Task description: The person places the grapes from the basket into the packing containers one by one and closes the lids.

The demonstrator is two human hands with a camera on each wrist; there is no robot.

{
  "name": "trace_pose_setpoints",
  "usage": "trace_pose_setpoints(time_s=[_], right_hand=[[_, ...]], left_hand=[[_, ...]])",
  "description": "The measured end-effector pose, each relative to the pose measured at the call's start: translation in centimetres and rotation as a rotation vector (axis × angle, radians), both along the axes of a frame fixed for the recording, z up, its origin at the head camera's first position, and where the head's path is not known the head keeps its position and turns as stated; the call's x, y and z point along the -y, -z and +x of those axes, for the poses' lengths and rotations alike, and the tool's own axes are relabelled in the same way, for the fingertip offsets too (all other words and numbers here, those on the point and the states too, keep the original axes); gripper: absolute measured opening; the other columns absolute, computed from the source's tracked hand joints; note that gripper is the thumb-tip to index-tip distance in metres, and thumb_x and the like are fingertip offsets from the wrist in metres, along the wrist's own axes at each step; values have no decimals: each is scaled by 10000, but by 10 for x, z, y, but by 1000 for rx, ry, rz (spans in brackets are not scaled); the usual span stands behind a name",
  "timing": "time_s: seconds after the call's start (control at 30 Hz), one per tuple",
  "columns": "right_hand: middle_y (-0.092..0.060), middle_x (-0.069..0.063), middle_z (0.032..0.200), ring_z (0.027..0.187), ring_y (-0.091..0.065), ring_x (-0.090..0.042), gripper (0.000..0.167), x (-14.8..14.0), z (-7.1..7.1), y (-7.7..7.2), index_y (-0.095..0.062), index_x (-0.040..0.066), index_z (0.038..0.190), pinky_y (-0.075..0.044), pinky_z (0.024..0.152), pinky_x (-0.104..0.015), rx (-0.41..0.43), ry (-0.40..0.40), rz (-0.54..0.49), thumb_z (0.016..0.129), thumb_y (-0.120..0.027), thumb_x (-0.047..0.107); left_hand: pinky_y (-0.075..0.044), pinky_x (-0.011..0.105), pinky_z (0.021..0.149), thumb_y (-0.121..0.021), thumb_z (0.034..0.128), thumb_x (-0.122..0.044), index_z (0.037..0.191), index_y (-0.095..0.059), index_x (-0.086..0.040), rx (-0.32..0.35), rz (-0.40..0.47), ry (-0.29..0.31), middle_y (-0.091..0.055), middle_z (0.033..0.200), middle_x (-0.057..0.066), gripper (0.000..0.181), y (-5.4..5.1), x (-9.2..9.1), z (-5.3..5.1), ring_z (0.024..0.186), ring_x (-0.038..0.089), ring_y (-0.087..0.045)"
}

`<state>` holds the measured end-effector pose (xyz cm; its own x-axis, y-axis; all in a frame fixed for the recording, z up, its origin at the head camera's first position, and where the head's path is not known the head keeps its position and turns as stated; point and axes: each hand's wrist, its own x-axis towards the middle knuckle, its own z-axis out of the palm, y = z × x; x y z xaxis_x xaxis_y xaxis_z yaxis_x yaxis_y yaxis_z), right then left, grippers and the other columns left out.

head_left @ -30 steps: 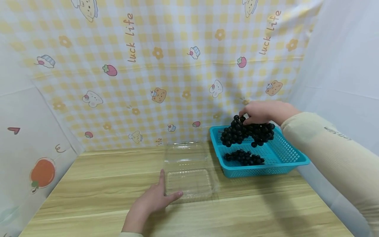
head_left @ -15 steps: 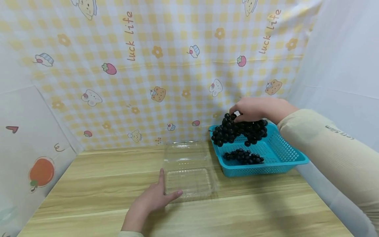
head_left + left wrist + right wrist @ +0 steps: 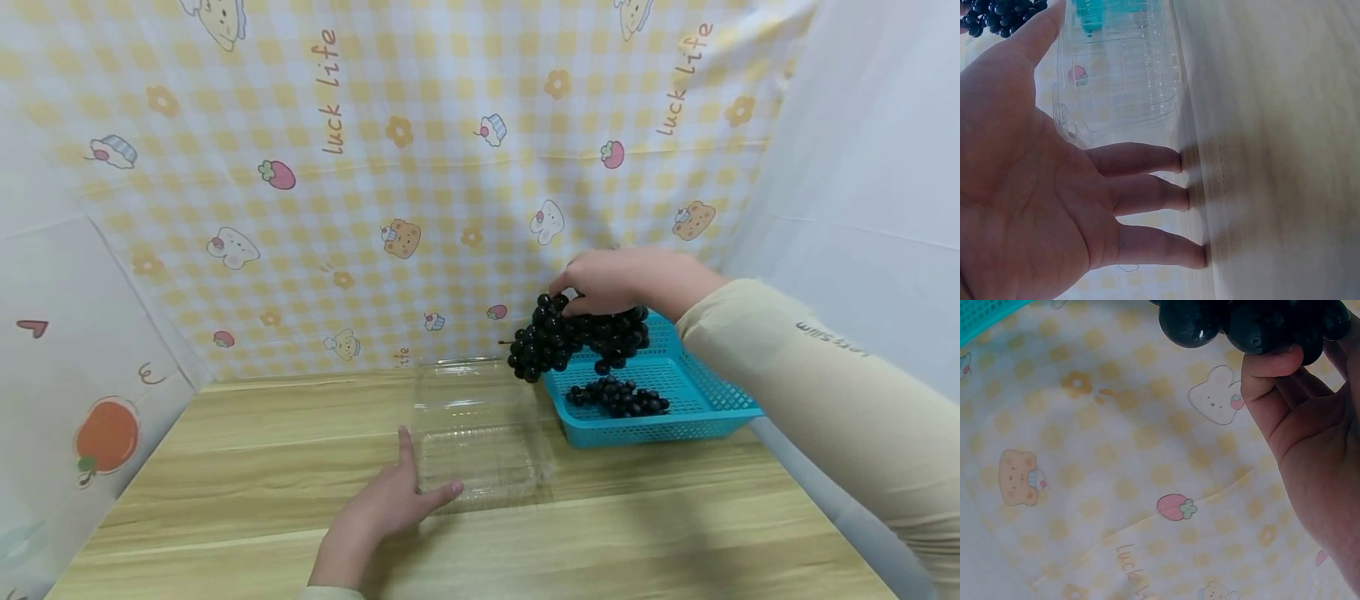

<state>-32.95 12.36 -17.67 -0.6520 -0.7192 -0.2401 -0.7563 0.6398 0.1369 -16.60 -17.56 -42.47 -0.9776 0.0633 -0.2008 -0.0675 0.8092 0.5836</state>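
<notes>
My right hand (image 3: 611, 282) pinches a bunch of dark grapes (image 3: 551, 340) from above and holds it over the left edge of the blue basket (image 3: 600, 435). In the right wrist view the thumb and fingers curl at a few large grapes (image 3: 1254, 328). A second, smaller bunch of grapes (image 3: 618, 398) lies on the basket floor. My left hand (image 3: 386, 504) touches the left side of a clear plastic clamshell box (image 3: 480, 458), which lies with its lid (image 3: 468, 379) folded back. Three of its straight fingers (image 3: 1154, 244) stand on the table in the left wrist view.
The wooden table (image 3: 247, 492) reaches back to a checked cloth (image 3: 450, 183) hung as a wall. White cloths (image 3: 862, 208) close off both sides. The basket stands just right of the clear box.
My right hand has carried the grape bunch leftward, from over the basket's middle to its left rim. The left hand and the clear box stay nearly still.
</notes>
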Motion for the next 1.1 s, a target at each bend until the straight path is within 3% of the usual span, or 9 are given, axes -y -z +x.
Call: trace_pose_setpoints(time_s=[0.23,0.43,0.7,0.87,1.1], right_hand=[[-684,-148,1457,1365,-646,-326,413,19,3,5,-651,80,1452,-530,1167,-500,13,1,16,1076,-654,251],[-676,-126,1473,1366,-645,-311,431,34,11,9,-628,98,1483,-532,1165,-490,25,-25,32,1088,-634,273],[-600,-116,1566,1343,-652,-312,443,66,23,26,-597,131,1516,-548,1144,-456,37,-99,44,1099,-616,281],[-695,-98,1434,1304,-672,-281,379,87,29,37,-641,135,1449,-563,1125,-432,30,-145,60,1100,-615,278],[-717,-79,1367,1216,-687,-258,378,111,32,50,-624,168,1470,-589,1051,-423,35,-132,60,1114,-586,287]], left_hand=[[-555,663,1046,-702,891,-740,1667,98,57,5,-6,-5,-654,1351,384,1370,2,0,-1,1093,480,-737],[-565,646,1044,-699,887,-747,1668,98,50,1,-1,-8,-685,1319,357,1371,3,1,-1,1038,442,-758],[-553,661,1050,-701,880,-757,1668,104,53,9,-3,-22,-625,1383,401,1387,3,1,0,1118,495,-727],[-542,664,1069,-699,879,-761,1667,87,64,15,3,-22,-609,1404,405,1386,3,1,0,1165,510,-709],[-554,658,1049,-713,865,-765,1671,51,72,14,-1,-27,-643,1364,392,1390,1,0,0,1148,497,-718]])
